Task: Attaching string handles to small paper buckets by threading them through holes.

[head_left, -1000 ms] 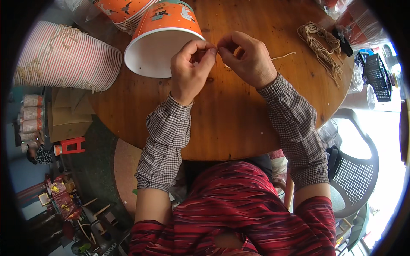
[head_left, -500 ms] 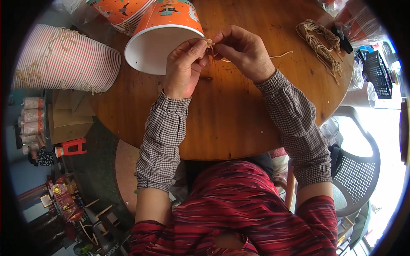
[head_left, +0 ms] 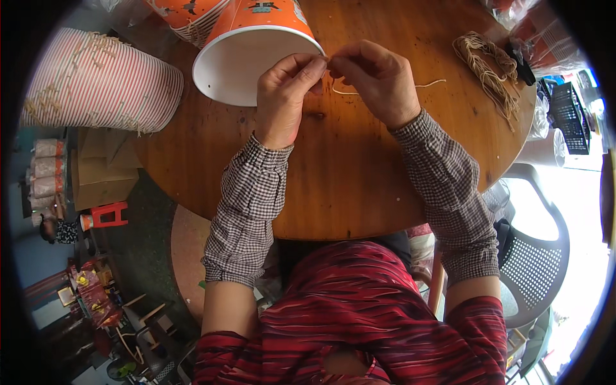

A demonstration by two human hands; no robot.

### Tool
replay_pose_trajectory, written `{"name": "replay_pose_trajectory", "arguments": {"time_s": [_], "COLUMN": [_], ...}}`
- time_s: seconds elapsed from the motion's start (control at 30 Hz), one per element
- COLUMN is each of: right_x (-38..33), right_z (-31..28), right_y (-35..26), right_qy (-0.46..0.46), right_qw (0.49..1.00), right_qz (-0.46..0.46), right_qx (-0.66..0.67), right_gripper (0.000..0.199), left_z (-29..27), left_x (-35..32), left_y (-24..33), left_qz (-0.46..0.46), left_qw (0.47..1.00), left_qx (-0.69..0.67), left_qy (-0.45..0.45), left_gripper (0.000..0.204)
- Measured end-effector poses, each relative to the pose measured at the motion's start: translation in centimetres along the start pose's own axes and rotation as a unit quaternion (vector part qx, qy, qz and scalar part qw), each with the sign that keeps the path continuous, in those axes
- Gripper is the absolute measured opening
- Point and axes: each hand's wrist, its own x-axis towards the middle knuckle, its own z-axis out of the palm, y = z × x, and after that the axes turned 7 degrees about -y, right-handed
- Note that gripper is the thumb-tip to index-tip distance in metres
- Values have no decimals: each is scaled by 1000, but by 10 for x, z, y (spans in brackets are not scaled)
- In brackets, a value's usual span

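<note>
Beside the rim of an orange paper bucket (head_left: 269,48), my two hands meet over the wooden table. The bucket lies on its side with its white inside toward me. My left hand (head_left: 287,93) pinches a thin tan cord between thumb and forefinger. Against it, my right hand (head_left: 380,78) is closed in a pinch on the same cord; the fingertips nearly touch and hide most of what is between them. From under my right hand, the loose end of the cord (head_left: 431,84) runs out across the tabletop to the right.
A nested stack of striped buckets (head_left: 119,83) with cord handles lies at left. More orange buckets (head_left: 189,19) are behind. A hank of tan cords (head_left: 491,74) rests at right. A grey chair (head_left: 536,263) stands beyond the table edge. A person (head_left: 64,230) is far left.
Both hands have shifted slightly right, and the cord loop or knot that showed at my left fingertips is now hidden. The whole view has shifted a little too.
</note>
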Motion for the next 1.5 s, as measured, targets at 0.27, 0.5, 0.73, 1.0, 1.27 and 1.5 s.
{"name": "replay_pose_trajectory", "arguments": {"time_s": [0.27,0.5,0.73,1.0,1.27,1.5], "right_x": [6,6,7,6,5,7], "right_z": [-6,-10,-14,-14,-15,-12], "right_y": [6,8,5,2,2,6], "right_qy": [9,-6,-20,-81,-78,-37], "right_qw": [992,987,987,969,969,979], "right_qz": [59,87,113,166,169,167], "right_qx": [107,136,114,165,165,112], "right_gripper": [12,13,14,17,17,16], "left_z": [4,4,-1,4,2,0], "left_x": [-2,-1,0,-1,0,1], "left_y": [3,1,-2,1,-5,-11], "left_qz": [22,19,23,17,6,20], "left_qw": [995,998,996,991,983,983], "left_qx": [83,57,85,122,178,176], "left_qy": [42,30,27,48,50,44], "left_gripper": [9,8,10,10,11,12]}}
